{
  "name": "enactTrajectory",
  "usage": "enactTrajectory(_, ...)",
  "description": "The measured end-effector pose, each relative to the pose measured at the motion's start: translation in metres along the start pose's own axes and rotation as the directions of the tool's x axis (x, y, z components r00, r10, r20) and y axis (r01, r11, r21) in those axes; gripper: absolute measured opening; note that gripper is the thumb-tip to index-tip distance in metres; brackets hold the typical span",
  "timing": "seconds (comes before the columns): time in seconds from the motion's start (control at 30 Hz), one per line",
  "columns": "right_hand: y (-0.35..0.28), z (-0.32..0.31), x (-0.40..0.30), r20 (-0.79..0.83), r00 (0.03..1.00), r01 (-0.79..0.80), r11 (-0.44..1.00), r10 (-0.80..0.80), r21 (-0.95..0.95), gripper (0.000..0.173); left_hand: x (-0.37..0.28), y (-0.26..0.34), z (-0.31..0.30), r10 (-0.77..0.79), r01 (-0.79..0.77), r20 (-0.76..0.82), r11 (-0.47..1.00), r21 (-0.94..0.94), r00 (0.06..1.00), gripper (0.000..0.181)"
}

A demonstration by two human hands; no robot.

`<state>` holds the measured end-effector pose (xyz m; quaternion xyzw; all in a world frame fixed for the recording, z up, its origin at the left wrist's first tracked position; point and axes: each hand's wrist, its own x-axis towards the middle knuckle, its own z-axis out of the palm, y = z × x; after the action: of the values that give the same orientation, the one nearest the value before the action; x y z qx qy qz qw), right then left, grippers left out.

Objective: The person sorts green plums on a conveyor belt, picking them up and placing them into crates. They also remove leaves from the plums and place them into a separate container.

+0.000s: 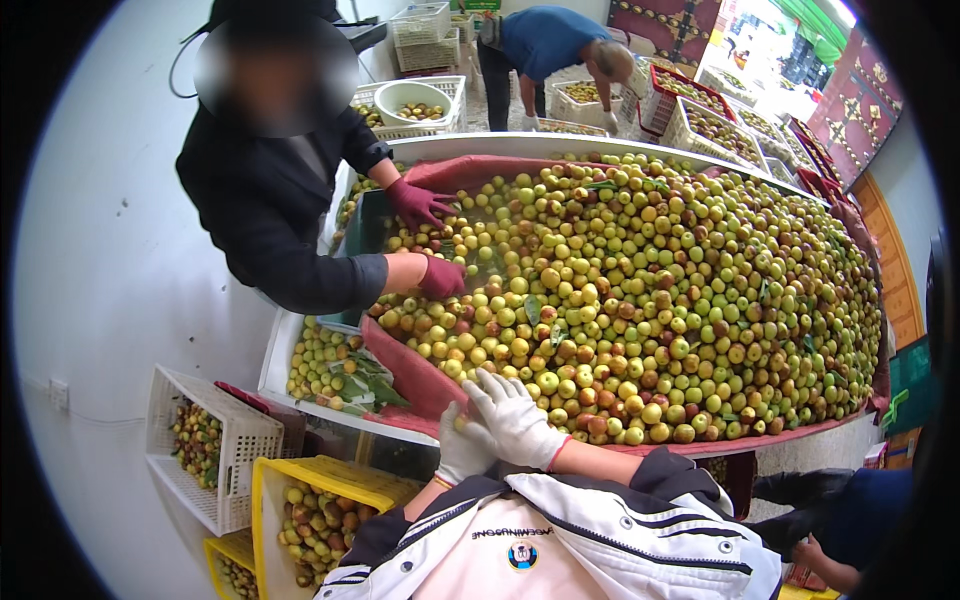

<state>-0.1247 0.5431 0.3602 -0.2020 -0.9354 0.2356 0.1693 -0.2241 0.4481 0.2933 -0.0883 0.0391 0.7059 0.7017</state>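
Note:
A large heap of green, yellow and reddish-brown jujubes (675,300) covers the table before me, on a red cloth (420,375). My left hand (461,444), in a white glove, is at the table's near edge, partly behind the other hand; whether its fingers hold anything is hidden. Over it crosses my right hand (514,420), also white-gloved, its fingers spread at the near edge of the heap beside the cloth. Two maroon-gloved hands (431,240) of a co-worker rest among the jujubes across the table. Some green leaves (532,309) lie on the heap.
The table's white rim (360,426) runs close to my body. A yellow crate (266,510) and a white crate (255,442) of jujubes stand below left. Across the table a person (555,45) bends over crates (720,135). Another person (847,517) is at the lower right.

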Motion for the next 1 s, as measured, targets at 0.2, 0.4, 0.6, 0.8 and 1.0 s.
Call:
enactTrajectory(0.2, 0.012, -0.011, 0.039, 0.154, 0.988, -0.109, 0.801, 0.021, 0.589, 0.044, -0.043, 0.001, 0.009, 0.364, -0.348, -0.044, 0.913, 0.213, 0.93, 0.056)
enactTrajectory(0.4, 0.17, -0.017, 0.123, -0.063, 0.851, -0.493, 0.75, 0.522, -0.441, 0.016, -0.094, 0.025, 0.017, 0.465, -0.456, 0.057, 0.882, -0.119, 0.884, 0.047)
enactTrajectory(0.6, 0.247, 0.01, 0.115, -0.249, 0.941, -0.286, 0.929, 0.227, -0.236, 0.016, -0.141, 0.03, 0.002, 0.648, -0.637, 0.007, 0.751, -0.176, 0.762, 0.049)
enactTrajectory(0.8, 0.248, 0.008, 0.051, -0.006, 0.915, -0.399, 0.904, 0.404, 0.152, 0.021, -0.18, 0.083, 0.003, 0.877, -0.877, -0.114, 0.443, -0.187, 0.467, 0.043)
enactTrajectory(1.0, 0.19, -0.058, 0.005, 0.112, 0.868, -0.496, 0.836, 0.484, 0.234, 0.019, -0.311, 0.27, 0.036, 0.948, -0.996, -0.314, 0.02, -0.085, 0.046, 0.062)
